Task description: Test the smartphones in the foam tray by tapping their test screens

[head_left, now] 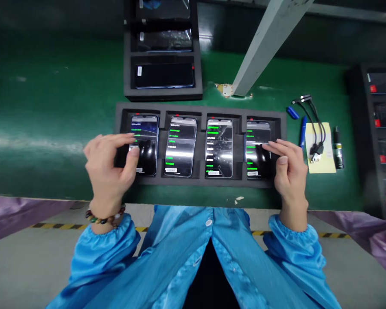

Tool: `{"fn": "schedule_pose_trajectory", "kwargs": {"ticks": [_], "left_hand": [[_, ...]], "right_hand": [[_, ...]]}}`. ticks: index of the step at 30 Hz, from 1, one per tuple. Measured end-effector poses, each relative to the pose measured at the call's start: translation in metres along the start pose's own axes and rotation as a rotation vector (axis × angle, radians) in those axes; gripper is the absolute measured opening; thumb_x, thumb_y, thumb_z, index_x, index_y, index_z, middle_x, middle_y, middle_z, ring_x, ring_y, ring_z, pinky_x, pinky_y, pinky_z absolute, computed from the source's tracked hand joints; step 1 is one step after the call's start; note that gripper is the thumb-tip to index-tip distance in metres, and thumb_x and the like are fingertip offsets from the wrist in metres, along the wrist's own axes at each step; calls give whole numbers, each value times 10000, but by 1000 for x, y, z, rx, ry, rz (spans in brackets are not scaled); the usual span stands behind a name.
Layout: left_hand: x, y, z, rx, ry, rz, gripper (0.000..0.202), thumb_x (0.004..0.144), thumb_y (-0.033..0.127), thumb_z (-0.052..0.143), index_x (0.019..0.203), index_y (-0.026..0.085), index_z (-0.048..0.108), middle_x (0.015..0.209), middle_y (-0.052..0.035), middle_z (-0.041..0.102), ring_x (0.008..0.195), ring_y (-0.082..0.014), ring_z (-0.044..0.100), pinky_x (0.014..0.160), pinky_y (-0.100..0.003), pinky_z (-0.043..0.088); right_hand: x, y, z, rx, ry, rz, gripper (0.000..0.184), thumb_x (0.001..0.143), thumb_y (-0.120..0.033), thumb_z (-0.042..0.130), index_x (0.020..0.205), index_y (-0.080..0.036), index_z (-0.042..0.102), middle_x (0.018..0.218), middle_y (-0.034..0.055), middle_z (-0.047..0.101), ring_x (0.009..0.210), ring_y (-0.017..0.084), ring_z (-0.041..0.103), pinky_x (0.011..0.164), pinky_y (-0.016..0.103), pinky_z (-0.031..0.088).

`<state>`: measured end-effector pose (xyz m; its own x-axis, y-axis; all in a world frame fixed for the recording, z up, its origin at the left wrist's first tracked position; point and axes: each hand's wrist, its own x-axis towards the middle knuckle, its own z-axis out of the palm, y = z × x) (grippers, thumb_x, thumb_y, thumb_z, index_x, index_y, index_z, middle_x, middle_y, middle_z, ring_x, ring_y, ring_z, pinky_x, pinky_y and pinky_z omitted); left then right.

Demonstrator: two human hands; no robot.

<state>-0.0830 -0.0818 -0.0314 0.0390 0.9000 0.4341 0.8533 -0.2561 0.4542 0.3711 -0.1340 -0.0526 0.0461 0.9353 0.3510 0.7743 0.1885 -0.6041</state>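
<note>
A black foam tray [199, 109] lies on the green bench and holds several phones side by side, all with lit screens showing green text. My left hand [111, 169] hovers over the leftmost phone [143, 143], fingers apart, the thumb touching its screen. At the other end my right hand [287, 165] is over the rightmost phone [257, 148], fingers stretched out onto its screen. The two middle phones [180, 146] [219, 148] are untouched. Neither hand holds anything.
A second foam tray [162, 92] with dark phones sits behind. A grey post [263, 43] rises at the back. Right of the tray lie black cables [315, 128] on a yellow pad [321, 150], a blue pen [303, 131], a dark marker [339, 148]. Another rack [382, 137] stands far right.
</note>
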Motion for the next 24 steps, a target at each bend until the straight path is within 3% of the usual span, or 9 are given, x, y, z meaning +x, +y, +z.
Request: {"fn": "schedule_pose_trajectory", "kwargs": {"ticks": [4, 8, 15, 19, 24], "left_hand": [[3, -2, 7, 25, -13, -34, 288, 1080, 478, 613, 1153, 247, 769, 1169, -55, 828, 1163, -278, 725, 1269, -543, 433], [0, -9, 11, 34, -5, -93, 342, 1089, 504, 583, 1152, 238, 789, 1153, -73, 814, 1203, -295, 701, 1225, -539, 467], [-2, -10, 13, 28, 27, -66, 329, 1093, 490, 595, 1118, 229, 794, 1121, -59, 830, 1123, -272, 727, 1238, -551, 481], [-3, -11, 11, 7, 7, -25, 278, 1090, 446, 615, 1123, 229, 786, 1136, -56, 832, 1137, -265, 734, 1249, -556, 485], [-6, -12, 7, -49, -23, 58, 191, 1075, 362, 652, 1143, 234, 775, 1138, -24, 832, 1150, -246, 745, 1266, -574, 472]], "right_hand": [[0, 1, -1, -17, -16, 12, 490, 1172, -525, 407, 1344, -297, 805, 1348, 75, 812, 1420, 318, 667, 1221, 616, 522], [-3, 1, -1, -4, -2, 22, 513, 1177, -527, 381, 1278, -296, 828, 1250, 66, 843, 1354, 306, 703, 1188, 609, 554], [-1, 1, -2, -18, -16, 13, 502, 1172, -544, 400, 1407, -288, 762, 1387, 93, 786, 1408, 331, 666, 1223, 634, 519], [2, -16, -1, -59, -66, 21, 447, 1165, -497, 441, 1413, -297, 755, 1394, 82, 789, 1437, 337, 640, 1243, 645, 476], [10, -52, 22, 56, -284, -159, 372, 1153, -383, 495, 1464, -367, 700, 1355, 29, 811, 1450, 312, 640, 1242, 605, 465]]}}
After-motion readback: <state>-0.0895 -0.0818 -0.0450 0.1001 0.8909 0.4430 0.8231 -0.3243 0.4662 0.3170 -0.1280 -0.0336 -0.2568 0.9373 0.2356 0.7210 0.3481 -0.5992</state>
